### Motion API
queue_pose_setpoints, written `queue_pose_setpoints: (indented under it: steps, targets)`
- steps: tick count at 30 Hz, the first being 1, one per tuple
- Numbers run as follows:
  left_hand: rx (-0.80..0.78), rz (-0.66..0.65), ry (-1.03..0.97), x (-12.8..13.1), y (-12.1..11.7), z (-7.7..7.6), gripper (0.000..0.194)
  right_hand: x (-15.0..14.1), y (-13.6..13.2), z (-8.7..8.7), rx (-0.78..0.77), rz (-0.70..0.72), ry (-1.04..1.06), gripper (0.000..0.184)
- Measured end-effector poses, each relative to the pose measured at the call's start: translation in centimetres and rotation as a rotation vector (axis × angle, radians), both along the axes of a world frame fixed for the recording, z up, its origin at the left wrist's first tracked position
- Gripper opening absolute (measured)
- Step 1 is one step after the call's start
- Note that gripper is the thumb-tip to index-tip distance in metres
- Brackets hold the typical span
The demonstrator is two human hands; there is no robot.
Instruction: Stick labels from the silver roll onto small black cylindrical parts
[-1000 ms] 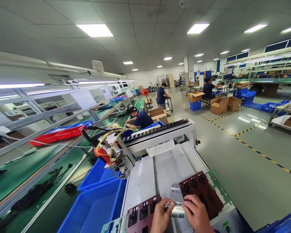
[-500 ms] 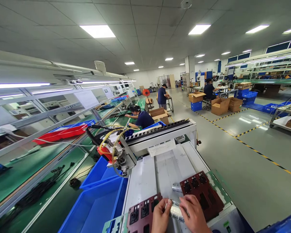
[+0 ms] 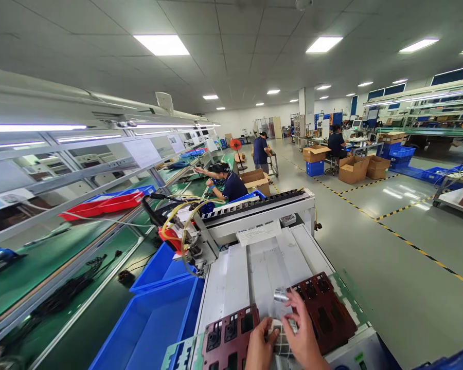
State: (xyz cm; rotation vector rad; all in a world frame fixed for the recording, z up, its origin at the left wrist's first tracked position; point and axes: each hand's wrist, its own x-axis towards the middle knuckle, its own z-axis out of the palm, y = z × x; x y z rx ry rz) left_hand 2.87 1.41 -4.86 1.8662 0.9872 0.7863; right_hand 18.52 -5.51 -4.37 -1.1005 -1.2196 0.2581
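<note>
At the bottom centre, both hands meet over a small silvery part [image 3: 280, 339] with a dark patterned face. My left hand [image 3: 260, 348] pinches its left end. My right hand [image 3: 301, 336] holds its right side, with the index finger stretched up toward a second silvery cylinder [image 3: 281, 295] that lies on the white machine bed [image 3: 254, 272]. A dark red fixture plate [image 3: 228, 336] with black sockets lies left of the hands. Another dark red fixture plate [image 3: 326, 311] lies to the right.
A screwdriving head with yellow hoses [image 3: 187, 236] hangs from a white gantry [image 3: 262, 210] above the bed. Blue bins [image 3: 154, 318] stand at the left beside a green conveyor [image 3: 42, 262]. Co-workers sit and stand farther down the line; cardboard boxes [image 3: 353, 168] rest on the floor.
The hands and the silvery part have dropped lower in view, and the part now shows a dark patterned face. My right index finger has stretched up toward the cylinder on the bed.
</note>
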Motion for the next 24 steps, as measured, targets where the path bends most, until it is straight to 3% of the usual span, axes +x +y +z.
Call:
queue_pose_setpoints:
  steps: [4,7,10,14,17,19,21,24]
  targets:
    - [0.033,0.063,0.099,-0.2,0.5,-1.9,0.084,4.7,2.1,-1.6,-0.015,-0.133,-0.093,0.062]
    - [0.157,0.066,0.154,-0.5,0.3,-2.9,0.079,7.1,3.8,-2.5,-0.057,-0.069,-0.157,0.067]
    - [0.165,0.014,0.074,-0.6,-0.1,-3.4,0.068,7.3,4.4,-1.8,-0.027,-0.008,-0.110,0.064]
    - [0.049,-0.074,-0.110,-0.6,-1.0,-2.2,0.065,5.6,2.5,2.9,0.052,-0.028,0.044,0.057]
    - [-0.097,-0.201,-0.317,-0.3,-2.2,0.2,0.062,4.1,-0.2,7.7,0.056,-0.050,0.277,0.085]
    - [-0.190,-0.291,-0.459,0.3,-3.4,2.0,0.059,3.2,-2.0,10.2,0.051,-0.008,0.417,0.091]
    - [-0.228,-0.330,-0.575,1.1,-4.9,3.4,0.054,2.5,-3.5,11.6,0.023,0.064,0.481,0.089]
    - [-0.370,-0.301,-0.799,1.9,-7.1,4.3,0.062,1.4,-5.0,11.8,0.014,0.220,0.482,0.077]
